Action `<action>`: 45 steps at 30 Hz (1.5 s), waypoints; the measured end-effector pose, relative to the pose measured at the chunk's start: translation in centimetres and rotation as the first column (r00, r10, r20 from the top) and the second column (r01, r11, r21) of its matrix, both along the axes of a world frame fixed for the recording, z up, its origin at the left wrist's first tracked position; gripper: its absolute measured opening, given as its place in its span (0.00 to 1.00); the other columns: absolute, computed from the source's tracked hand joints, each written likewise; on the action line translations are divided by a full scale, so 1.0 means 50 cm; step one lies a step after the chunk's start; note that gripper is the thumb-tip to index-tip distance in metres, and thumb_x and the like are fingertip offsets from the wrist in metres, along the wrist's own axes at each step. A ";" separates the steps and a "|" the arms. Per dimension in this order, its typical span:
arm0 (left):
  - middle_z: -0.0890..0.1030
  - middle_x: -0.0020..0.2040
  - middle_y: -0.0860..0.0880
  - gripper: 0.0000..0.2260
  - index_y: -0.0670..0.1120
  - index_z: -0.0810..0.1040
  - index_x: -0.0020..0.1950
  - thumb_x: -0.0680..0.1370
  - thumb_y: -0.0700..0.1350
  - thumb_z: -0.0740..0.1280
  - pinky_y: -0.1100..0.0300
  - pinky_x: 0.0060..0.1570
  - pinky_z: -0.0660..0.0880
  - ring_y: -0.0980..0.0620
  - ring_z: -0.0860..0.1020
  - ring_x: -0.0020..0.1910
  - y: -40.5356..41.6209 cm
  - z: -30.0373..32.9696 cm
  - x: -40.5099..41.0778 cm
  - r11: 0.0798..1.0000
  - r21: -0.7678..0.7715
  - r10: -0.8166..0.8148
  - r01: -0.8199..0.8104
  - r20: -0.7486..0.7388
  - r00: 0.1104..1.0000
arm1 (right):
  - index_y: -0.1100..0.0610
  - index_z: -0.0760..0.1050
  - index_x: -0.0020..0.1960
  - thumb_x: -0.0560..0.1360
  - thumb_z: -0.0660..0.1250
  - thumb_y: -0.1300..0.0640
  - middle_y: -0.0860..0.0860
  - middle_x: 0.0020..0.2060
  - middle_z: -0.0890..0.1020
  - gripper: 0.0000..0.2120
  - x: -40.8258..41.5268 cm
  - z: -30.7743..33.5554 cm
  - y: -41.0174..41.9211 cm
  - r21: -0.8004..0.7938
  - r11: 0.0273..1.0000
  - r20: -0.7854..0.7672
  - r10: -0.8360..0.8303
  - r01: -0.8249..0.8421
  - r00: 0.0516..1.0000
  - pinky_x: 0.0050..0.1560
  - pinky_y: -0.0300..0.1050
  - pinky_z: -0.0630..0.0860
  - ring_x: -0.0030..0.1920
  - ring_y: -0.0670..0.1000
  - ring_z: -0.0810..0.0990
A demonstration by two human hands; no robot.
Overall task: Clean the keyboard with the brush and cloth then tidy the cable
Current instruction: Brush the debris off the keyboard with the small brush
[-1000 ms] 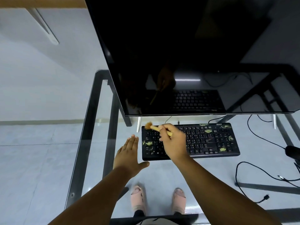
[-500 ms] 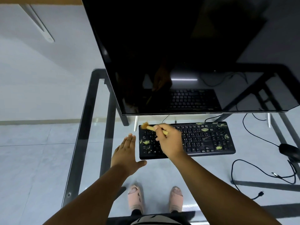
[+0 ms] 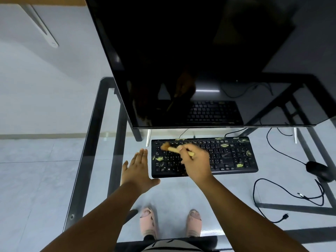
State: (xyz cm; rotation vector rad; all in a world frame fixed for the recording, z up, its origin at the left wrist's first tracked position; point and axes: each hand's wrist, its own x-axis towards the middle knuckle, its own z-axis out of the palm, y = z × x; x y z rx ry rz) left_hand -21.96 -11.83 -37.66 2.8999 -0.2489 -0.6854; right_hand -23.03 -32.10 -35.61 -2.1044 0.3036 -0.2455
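The right hand [image 3: 195, 163] grips a small brush [image 3: 171, 148], bristles on the keyboard's [image 3: 234, 156] upper-left keys (leaf bits litter it). The left hand [image 3: 138, 170] lies flat, fingers straight, against the keyboard's left edge. A loose cable [image 3: 283, 192] lies right, near a mouse [image 3: 317, 170].

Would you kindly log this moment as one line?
step: brushing keyboard | right hand: holds brush | left hand: flat beside keyboard | debris: remains

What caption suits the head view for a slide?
Right hand brushes leaf-littered keyboard; left hand open beside it.
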 end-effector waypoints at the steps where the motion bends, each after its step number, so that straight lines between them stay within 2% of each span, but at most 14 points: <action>1: 0.42 0.80 0.51 0.51 0.48 0.37 0.79 0.70 0.68 0.65 0.46 0.76 0.47 0.52 0.44 0.79 0.000 0.001 0.001 1.000 -0.004 0.010 -0.010 0.002 1.000 | 0.56 0.82 0.43 0.78 0.67 0.56 0.50 0.27 0.79 0.09 -0.004 -0.001 -0.001 -0.027 0.999 -0.018 0.022 -0.023 1.000 0.25 0.49 0.72 0.27 0.54 0.79; 4: 0.44 0.81 0.50 0.52 0.47 0.38 0.79 0.70 0.67 0.67 0.47 0.76 0.48 0.51 0.47 0.79 -0.006 0.007 0.000 0.999 -0.014 0.038 -0.037 0.015 0.999 | 0.56 0.82 0.44 0.79 0.66 0.56 0.48 0.27 0.77 0.09 -0.010 -0.004 -0.030 -0.106 0.988 0.012 -0.112 0.113 0.994 0.25 0.47 0.71 0.25 0.51 0.74; 8: 0.48 0.80 0.49 0.55 0.46 0.40 0.79 0.66 0.64 0.71 0.47 0.76 0.50 0.51 0.49 0.79 -0.025 0.020 0.001 0.995 -0.086 0.062 -0.058 0.052 0.997 | 0.55 0.83 0.44 0.78 0.66 0.55 0.48 0.27 0.78 0.08 -0.022 -0.002 -0.064 -0.062 0.998 -0.037 -0.030 0.028 0.999 0.24 0.48 0.74 0.26 0.54 0.77; 12: 0.48 0.80 0.50 0.58 0.47 0.40 0.79 0.63 0.64 0.74 0.47 0.76 0.48 0.51 0.48 0.79 -0.059 0.027 0.017 0.993 -0.121 0.018 -0.009 0.072 0.997 | 0.51 0.81 0.44 0.78 0.67 0.52 0.49 0.30 0.81 0.07 -0.015 0.012 -0.111 0.024 0.943 -0.018 -0.332 0.333 0.943 0.31 0.48 0.76 0.31 0.54 0.80; 14: 0.43 0.80 0.51 0.60 0.48 0.37 0.79 0.63 0.65 0.74 0.47 0.76 0.46 0.51 0.44 0.79 -0.078 0.031 0.025 0.996 -0.077 -0.045 0.048 0.052 0.998 | 0.51 0.81 0.47 0.76 0.70 0.53 0.48 0.34 0.83 0.03 -0.010 0.017 -0.117 0.101 0.962 -0.055 -0.249 0.253 0.967 0.35 0.47 0.78 0.35 0.52 0.82; 16: 0.39 0.80 0.51 0.61 0.47 0.35 0.78 0.63 0.66 0.74 0.46 0.76 0.43 0.52 0.40 0.78 -0.096 0.034 0.033 0.994 -0.022 -0.111 0.112 0.025 0.993 | 0.53 0.82 0.49 0.76 0.71 0.56 0.48 0.37 0.83 0.03 -0.012 0.016 -0.117 0.015 0.987 -0.050 -0.159 0.160 0.986 0.34 0.42 0.76 0.35 0.49 0.81; 20: 0.36 0.79 0.50 0.63 0.46 0.33 0.78 0.62 0.65 0.75 0.45 0.75 0.40 0.51 0.38 0.78 -0.121 0.042 0.046 0.984 0.047 -0.171 0.172 -0.012 0.985 | 0.58 0.80 0.51 0.78 0.67 0.58 0.51 0.39 0.83 0.05 -0.012 0.017 -0.133 -0.076 0.942 0.014 -0.326 0.326 0.945 0.35 0.41 0.73 0.35 0.50 0.79; 24: 0.36 0.79 0.50 0.64 0.46 0.33 0.78 0.61 0.65 0.75 0.44 0.74 0.40 0.50 0.37 0.78 -0.133 0.047 0.055 0.978 0.086 -0.187 0.190 -0.038 0.982 | 0.54 0.79 0.51 0.79 0.66 0.58 0.51 0.36 0.84 0.04 -0.012 0.026 -0.125 0.016 0.991 -0.080 -0.133 0.134 0.988 0.32 0.46 0.78 0.34 0.52 0.83; 27: 0.36 0.79 0.49 0.64 0.45 0.32 0.77 0.62 0.65 0.76 0.44 0.74 0.40 0.50 0.38 0.78 -0.139 0.048 0.058 0.976 0.119 -0.180 0.184 -0.049 0.982 | 0.58 0.78 0.53 0.79 0.64 0.58 0.51 0.38 0.83 0.07 -0.013 0.028 -0.144 -0.105 0.957 -0.062 -0.277 0.270 0.959 0.33 0.41 0.73 0.35 0.51 0.80; 32: 0.39 0.80 0.49 0.64 0.45 0.33 0.78 0.62 0.63 0.76 0.43 0.75 0.42 0.50 0.40 0.79 -0.140 0.049 0.061 0.975 0.143 -0.164 0.169 -0.043 0.985 | 0.54 0.78 0.51 0.79 0.65 0.58 0.50 0.36 0.83 0.03 -0.023 0.033 -0.152 0.059 0.990 -0.130 -0.118 0.126 0.985 0.33 0.44 0.79 0.34 0.48 0.83; 36: 0.40 0.80 0.49 0.64 0.45 0.33 0.78 0.61 0.63 0.77 0.43 0.75 0.42 0.49 0.41 0.79 -0.149 0.049 0.060 0.976 0.152 -0.155 0.159 -0.038 0.987 | 0.58 0.78 0.53 0.79 0.65 0.58 0.49 0.33 0.81 0.05 -0.037 0.030 -0.176 -0.063 0.954 -0.046 -0.298 0.295 0.954 0.30 0.44 0.75 0.31 0.51 0.80; 39: 0.40 0.80 0.49 0.64 0.45 0.34 0.78 0.61 0.64 0.76 0.43 0.75 0.42 0.49 0.40 0.79 -0.158 0.048 0.052 0.982 0.126 -0.142 0.143 -0.018 0.990 | 0.52 0.78 0.50 0.79 0.66 0.58 0.50 0.35 0.83 0.03 -0.042 0.036 -0.172 0.098 0.987 -0.107 -0.121 0.131 0.987 0.33 0.48 0.78 0.35 0.53 0.83; 41: 0.41 0.80 0.49 0.63 0.46 0.34 0.78 0.61 0.65 0.75 0.44 0.75 0.42 0.49 0.41 0.79 -0.168 0.046 0.048 0.984 0.108 -0.142 0.141 0.002 0.990 | 0.53 0.79 0.51 0.78 0.66 0.58 0.50 0.35 0.83 0.04 -0.048 0.028 -0.174 0.012 0.999 -0.142 -0.050 0.052 0.989 0.32 0.50 0.79 0.33 0.53 0.82; 45: 0.44 0.80 0.49 0.62 0.46 0.36 0.78 0.61 0.66 0.74 0.44 0.76 0.43 0.49 0.42 0.79 -0.186 0.042 0.044 0.987 0.091 -0.137 0.134 0.026 0.990 | 0.56 0.79 0.52 0.79 0.65 0.58 0.51 0.38 0.83 0.05 -0.054 0.029 -0.201 -0.077 0.968 -0.008 -0.239 0.238 0.971 0.31 0.43 0.73 0.32 0.51 0.77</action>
